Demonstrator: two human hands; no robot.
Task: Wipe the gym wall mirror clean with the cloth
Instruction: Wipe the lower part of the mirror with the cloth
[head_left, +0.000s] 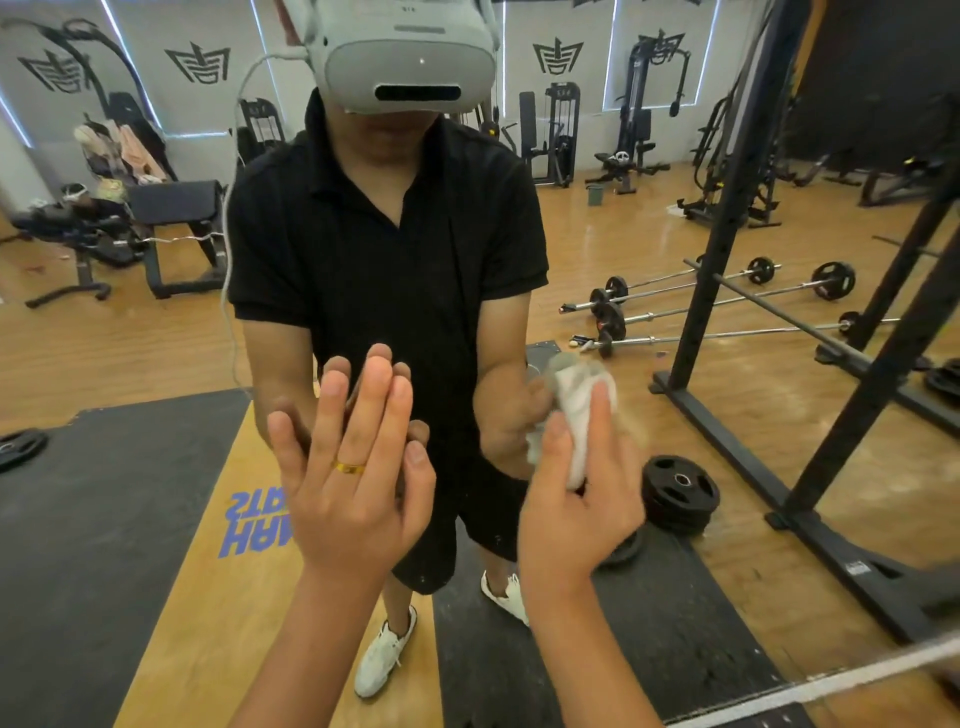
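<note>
The cloth (584, 410) is white and bunched up. It sits against the mirror (156, 338) at about waist height of my reflection, right of the middle. My right hand (571, 514) holds it there, with thumb and fingers wrapped round the wad. Both the cloth and that hand look blurred. My left hand (353, 488) is flat on the glass just left of it, apart from the cloth. Its fingers are straight and close together, meeting their own reflection, and it holds nothing. There is a gold ring (349, 467) on one finger.

In the glass I see myself in black clothes and white shoes, with a grey headset (405, 57) over my eyes. A stack of black weight plates (680, 491) lies on the wooden floor (597, 244) just beside the cloth. Farther back are barbells (727, 306) and a black rack (727, 208). A dark mat (104, 493) shows at lower left.
</note>
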